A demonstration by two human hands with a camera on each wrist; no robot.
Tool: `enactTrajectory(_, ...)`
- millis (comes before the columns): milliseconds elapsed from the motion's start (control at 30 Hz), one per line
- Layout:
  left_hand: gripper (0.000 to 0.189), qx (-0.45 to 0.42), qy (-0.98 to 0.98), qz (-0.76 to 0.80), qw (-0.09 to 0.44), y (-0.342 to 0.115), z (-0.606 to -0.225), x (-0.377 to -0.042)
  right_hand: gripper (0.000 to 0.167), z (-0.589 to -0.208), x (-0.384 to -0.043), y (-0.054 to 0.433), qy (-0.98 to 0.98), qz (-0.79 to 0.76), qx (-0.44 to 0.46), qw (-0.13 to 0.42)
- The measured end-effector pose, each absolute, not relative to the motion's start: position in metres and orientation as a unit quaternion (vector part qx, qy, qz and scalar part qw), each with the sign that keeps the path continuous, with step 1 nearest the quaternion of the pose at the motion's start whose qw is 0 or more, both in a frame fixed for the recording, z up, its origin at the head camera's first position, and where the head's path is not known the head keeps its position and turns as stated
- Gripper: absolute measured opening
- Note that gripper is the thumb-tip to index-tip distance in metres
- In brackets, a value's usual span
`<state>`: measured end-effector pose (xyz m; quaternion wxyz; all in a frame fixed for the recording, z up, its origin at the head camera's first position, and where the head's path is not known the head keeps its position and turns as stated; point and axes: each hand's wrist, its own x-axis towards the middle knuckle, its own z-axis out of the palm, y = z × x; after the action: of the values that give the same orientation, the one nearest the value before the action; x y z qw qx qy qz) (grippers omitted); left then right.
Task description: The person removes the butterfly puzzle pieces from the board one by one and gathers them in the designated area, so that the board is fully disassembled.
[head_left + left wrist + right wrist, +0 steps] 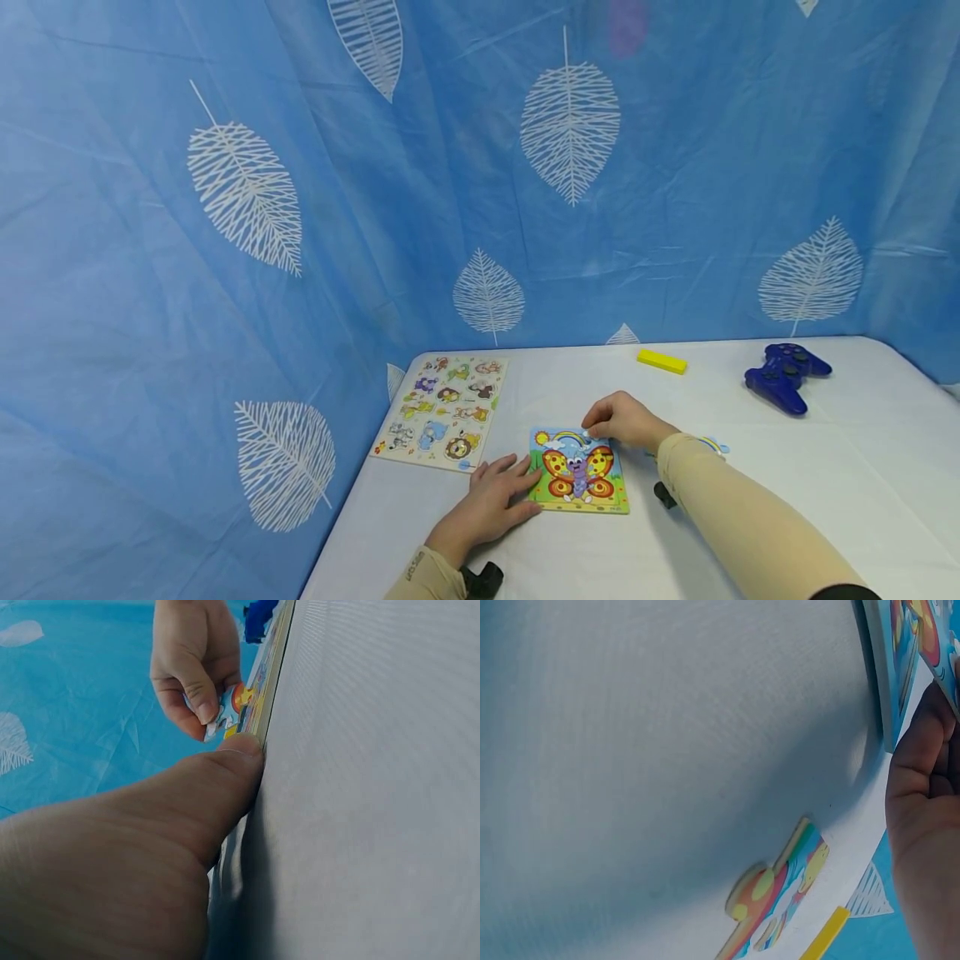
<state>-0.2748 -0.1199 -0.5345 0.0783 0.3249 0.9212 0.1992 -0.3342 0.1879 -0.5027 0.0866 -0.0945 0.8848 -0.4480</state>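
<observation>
A square butterfly puzzle board (555, 505) lies in the middle of the table. My left hand (491, 504) rests at its left side, fingers spread and touching the edge; the left wrist view has that thumb (238, 746) against the board's edge. At the top right corner, my right hand (628, 421) pinches a puzzle piece (229, 703) between thumb and fingers. Blue with red and yellow print, the piece is tilted over the board in the right wrist view. On the table to the right lie loose puzzle pieces (769, 896), partly hidden by the right arm in the head view.
A larger board with animal pictures (442, 412) lies to the left. Toward the back are a yellow block (662, 361) and, farther right, a blue game controller (783, 377). A blue curtain with white leaves (570, 133) hangs behind and left of the white table.
</observation>
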Motion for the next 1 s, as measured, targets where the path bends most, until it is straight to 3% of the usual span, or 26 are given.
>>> enactTrajectory(533, 0.057, 0.326, 0.921, 0.202, 0.075, -0.119, -0.534, -0.273, 0.016, -0.484, -0.328, 0.213, 0.885, -0.453, -0.076, 0.073)
enactTrajectory(1000, 0.057, 0.324, 0.922, 0.199, 0.072, -0.119, -0.532, -0.271, 0.030, -0.466, -0.309, 0.333, 0.895, -0.427, -0.028, 0.124)
